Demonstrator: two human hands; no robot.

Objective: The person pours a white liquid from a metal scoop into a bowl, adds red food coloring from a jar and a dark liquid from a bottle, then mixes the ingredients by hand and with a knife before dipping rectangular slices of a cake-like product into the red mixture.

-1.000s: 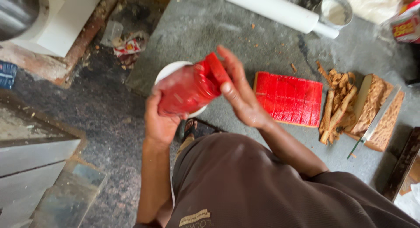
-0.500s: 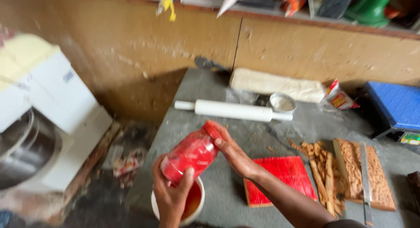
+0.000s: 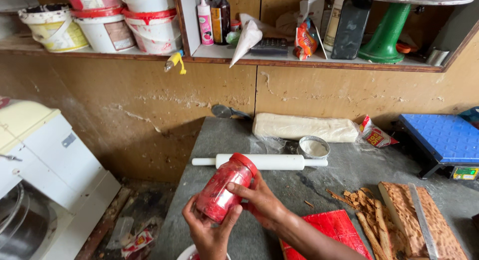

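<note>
A red plastic jar [image 3: 223, 188] with a red lid is tilted in front of me, held by both hands. My left hand [image 3: 208, 233] cups its base from below. My right hand [image 3: 261, 200] grips its side near the lid end. Just beneath the left hand, the rim of a white bowl [image 3: 182, 253] shows at the frame's bottom edge. A red slab [image 3: 333, 231] lies on the grey stone counter [image 3: 234, 133] to the right of my right forearm.
A white rolling pin [image 3: 264, 162], a round metal tin [image 3: 314, 147], a wrapped block of dough [image 3: 304, 127], a brown cake slab [image 3: 410, 211] with a long knife [image 3: 422, 222], and a blue scale [image 3: 444, 137] sit on the counter. Buckets [image 3: 105, 25] and bottles fill the shelf above.
My view has tilted up from the counter to the wall and shelf. The jar stays in both hands, now raised off the bowl and tilted lid-up.
</note>
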